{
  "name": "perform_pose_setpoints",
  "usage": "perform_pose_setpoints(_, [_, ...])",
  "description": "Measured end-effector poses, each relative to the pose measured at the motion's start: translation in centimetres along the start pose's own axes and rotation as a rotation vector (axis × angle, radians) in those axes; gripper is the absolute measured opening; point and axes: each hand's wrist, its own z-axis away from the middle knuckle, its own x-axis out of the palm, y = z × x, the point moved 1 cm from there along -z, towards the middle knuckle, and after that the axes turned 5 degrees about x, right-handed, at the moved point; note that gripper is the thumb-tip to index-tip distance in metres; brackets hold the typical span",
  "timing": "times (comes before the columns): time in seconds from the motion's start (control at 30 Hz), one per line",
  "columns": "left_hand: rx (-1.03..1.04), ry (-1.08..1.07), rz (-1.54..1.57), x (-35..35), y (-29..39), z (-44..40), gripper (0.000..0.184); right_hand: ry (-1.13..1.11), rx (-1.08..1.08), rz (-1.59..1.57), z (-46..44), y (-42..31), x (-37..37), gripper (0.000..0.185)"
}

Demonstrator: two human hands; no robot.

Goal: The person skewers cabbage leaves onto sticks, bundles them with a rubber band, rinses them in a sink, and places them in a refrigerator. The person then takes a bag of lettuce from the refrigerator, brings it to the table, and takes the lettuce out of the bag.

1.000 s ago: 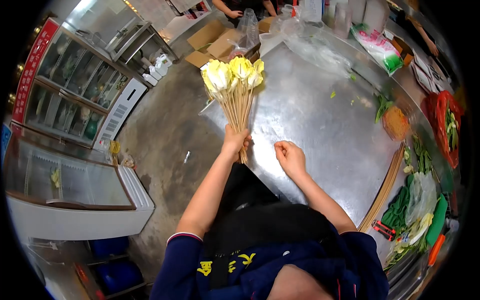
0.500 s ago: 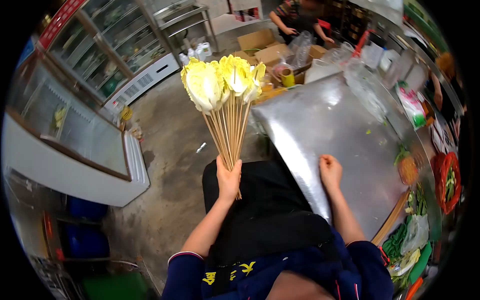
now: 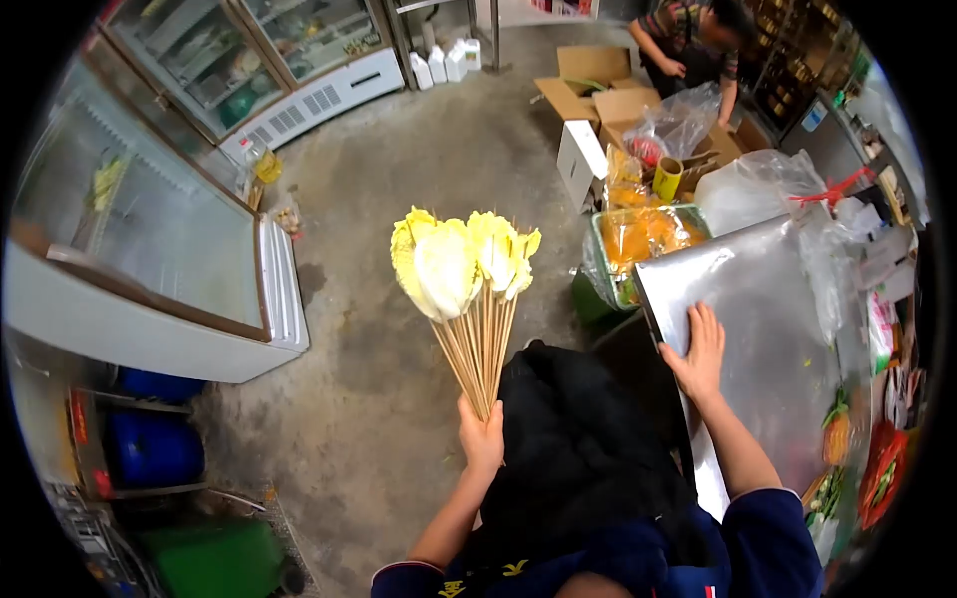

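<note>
My left hand (image 3: 482, 439) is closed round the lower ends of a bundle of thin wooden skewers (image 3: 478, 354). Pale yellow-white cabbage leaves (image 3: 446, 267) are threaded on their upper ends, fanned out above the floor. The bundle leans slightly to the left. Over the edge of a steel table (image 3: 758, 319) lies my right hand (image 3: 702, 351), its fingers stretched out and the thumb apart, with nothing in it. The palm side is hidden, resting against or just over the metal.
A green bin (image 3: 598, 289) holding orange bags stands past the table's far corner. Cardboard boxes (image 3: 638, 100) lie behind it, where another person (image 3: 693, 50) bends over. Glass-door fridges (image 3: 289, 100) and a chest freezer (image 3: 179, 319) line the left. Vegetables (image 3: 835, 439) lie along the table's right side.
The view has turned left and my body has shifted. My right hand has gone from curled fingers to outstretched ones at the table edge. The skewers stay in my left hand.
</note>
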Motion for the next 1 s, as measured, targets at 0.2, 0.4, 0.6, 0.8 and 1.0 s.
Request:
perform_pose_setpoints(0.2, [-0.194,-0.245,-0.139,4.8,-0.7,-11.4,0.033,-0.162,-0.006,-0.009,-2.2,-0.4,-0.1,0.076])
perform_pose_setpoints(0.4, [-0.398,-0.292,-0.342,6.4,5.1,-15.8,0.037,-0.235,0.017,-0.019,-3.5,-0.9,0.1,0.069])
perform_pose_setpoints(0.6, [-0.77,-0.344,-0.114,3.7,15.0,-19.1,0.032,-0.186,-0.021,0.045,-3.9,-0.4,-0.1,0.068])
perform_pose_setpoints(0.8, [-0.855,-0.245,-0.082,1.0,23.4,-23.7,0.025,-0.186,0.035,-0.021,-8.1,-0.3,-2.2,0.049])
perform_pose_setpoints(1.0, [-0.707,-0.146,0.158,-0.5,29.1,-28.5,0.022,-0.722,0.408,-0.915,-23.9,-8.2,-5.2,0.026])
